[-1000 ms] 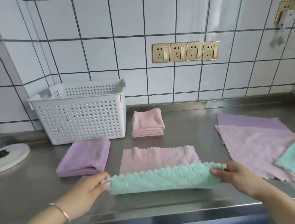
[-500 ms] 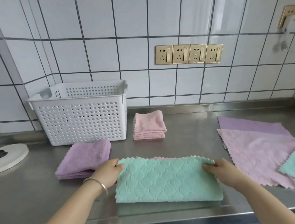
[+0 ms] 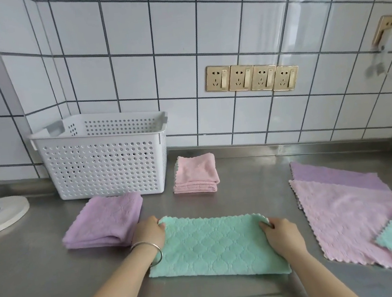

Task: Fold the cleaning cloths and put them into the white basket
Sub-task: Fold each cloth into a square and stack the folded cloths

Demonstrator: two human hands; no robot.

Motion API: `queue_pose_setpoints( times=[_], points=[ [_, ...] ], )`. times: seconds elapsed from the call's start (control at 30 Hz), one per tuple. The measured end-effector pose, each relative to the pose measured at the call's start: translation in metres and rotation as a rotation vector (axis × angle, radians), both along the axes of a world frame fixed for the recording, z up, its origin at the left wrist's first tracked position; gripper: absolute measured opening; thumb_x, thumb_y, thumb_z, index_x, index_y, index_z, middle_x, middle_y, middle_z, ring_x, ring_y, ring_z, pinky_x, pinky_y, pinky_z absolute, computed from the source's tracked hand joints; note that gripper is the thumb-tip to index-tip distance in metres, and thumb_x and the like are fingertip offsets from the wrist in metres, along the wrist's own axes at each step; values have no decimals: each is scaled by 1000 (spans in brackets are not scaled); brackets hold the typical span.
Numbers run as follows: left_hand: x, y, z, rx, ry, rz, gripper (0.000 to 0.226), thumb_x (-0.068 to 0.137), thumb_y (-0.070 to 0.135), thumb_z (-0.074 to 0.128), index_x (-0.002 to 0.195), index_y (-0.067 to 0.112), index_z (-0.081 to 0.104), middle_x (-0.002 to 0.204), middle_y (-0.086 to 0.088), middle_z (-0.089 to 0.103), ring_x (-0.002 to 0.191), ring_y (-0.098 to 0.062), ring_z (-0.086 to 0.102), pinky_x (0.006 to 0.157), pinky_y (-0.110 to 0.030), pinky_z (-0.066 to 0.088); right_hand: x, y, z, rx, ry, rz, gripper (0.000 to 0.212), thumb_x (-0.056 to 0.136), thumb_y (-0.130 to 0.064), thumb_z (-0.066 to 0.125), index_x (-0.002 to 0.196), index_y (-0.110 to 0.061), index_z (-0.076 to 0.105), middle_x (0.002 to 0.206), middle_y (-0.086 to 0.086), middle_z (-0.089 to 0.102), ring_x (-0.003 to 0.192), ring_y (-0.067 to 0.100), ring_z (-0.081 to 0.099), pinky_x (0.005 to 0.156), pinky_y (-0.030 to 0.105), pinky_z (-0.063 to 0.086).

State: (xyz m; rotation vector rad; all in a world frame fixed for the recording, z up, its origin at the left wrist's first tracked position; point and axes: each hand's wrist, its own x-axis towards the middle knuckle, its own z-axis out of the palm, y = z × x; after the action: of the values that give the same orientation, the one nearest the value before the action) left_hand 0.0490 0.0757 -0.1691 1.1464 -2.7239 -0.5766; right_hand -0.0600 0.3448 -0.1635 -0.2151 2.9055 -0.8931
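The green cloth point(image 3: 216, 246) lies flat on the steel desk point(image 3: 254, 178) at the 6 o'clock side of the scene, folded once into a band whose long axis runs from 9 to 3 o'clock. The left hand point(image 3: 149, 231) pinches its far left corner, and the right hand point(image 3: 281, 235) pinches the far right corner, fingers curled onto the scalloped edge at both ends. Since each hand sits at one end of the long axis, the next fold probably carries one short end across to the other; neither hand is clearly nearer.

The white basket point(image 3: 108, 163) stands at 11 o'clock from the cloth, well apart. A folded purple cloth point(image 3: 105, 219) lies just beside the left hand, a folded pink cloth point(image 3: 196, 174) at 12 o'clock, and a pile of unfolded cloths point(image 3: 349, 214) at 3 o'clock.
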Motion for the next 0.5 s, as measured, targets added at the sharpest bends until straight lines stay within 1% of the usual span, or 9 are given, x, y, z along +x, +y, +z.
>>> queue_pose_setpoints(
  times=[0.07,0.13,0.2,0.27,0.3,0.37,0.4,0.47,0.5],
  points=[
    [-1,3,-4,-54,9,10,30,95,26,41,103,4,60,110,-15,67,104,-31,61,79,-31,46,-1,0,-3,1,16,-16,26,92,-32,47,97,-18,68,95,9,68,79,25,52,64,27,39],
    [-3,5,-8,-83,42,23,28,94,24,43,103,3,58,109,-17,67,103,-32,62,79,-34,48,-2,-1,-4,-5,15,-36,26,91,-32,48,96,-16,69,97,9,69,83,27,57,65,28,41],
    [-5,6,-11,-112,69,23,26,95,23,42,104,3,56,108,-18,67,103,-33,62,79,-36,49,-4,-2,-5,-1,5,-50,25,91,-33,50,91,-16,68,96,9,69,82,27,56,65,28,41],
    [-5,5,-13,-128,79,18,25,95,22,42,104,2,55,107,-19,67,102,-34,62,79,-37,49,-4,-3,-5,7,-4,-67,22,90,-34,51,80,-18,63,92,9,68,78,26,55,64,27,42],
    [-5,4,-13,-131,80,10,25,95,21,42,104,2,54,106,-19,67,102,-34,62,79,-38,49,-4,-3,-6,7,-2,-75,22,90,-34,51,79,-18,62,90,8,67,77,26,54,64,27,42],
    [-6,5,-13,-128,71,-2,24,95,21,42,104,3,53,106,-19,67,101,-34,63,79,-39,50,-2,-5,-6,28,-1,-83,22,90,-33,51,88,-16,65,86,5,63,77,26,54,64,27,40],
    [-6,5,-13,-119,70,-6,23,95,22,42,104,4,52,106,-18,67,100,-34,63,78,-39,50,-2,-6,-6,37,5,-94,24,90,-34,52,95,-14,65,89,6,63,81,27,56,65,27,40],
    [-3,9,-11,-141,72,1,22,93,25,46,106,8,51,106,-13,66,97,-32,64,74,-38,51,1,-7,-6,45,18,-105,29,89,-35,52,106,-14,60,101,7,64,93,28,60,68,28,42],
    [0,12,-10,-192,102,-7,24,89,26,55,107,10,52,104,-10,66,94,-32,65,69,-37,52,4,-8,-4,47,33,-109,31,88,-35,51,111,-14,55,107,7,62,97,29,59,69,29,41]
  ],
)
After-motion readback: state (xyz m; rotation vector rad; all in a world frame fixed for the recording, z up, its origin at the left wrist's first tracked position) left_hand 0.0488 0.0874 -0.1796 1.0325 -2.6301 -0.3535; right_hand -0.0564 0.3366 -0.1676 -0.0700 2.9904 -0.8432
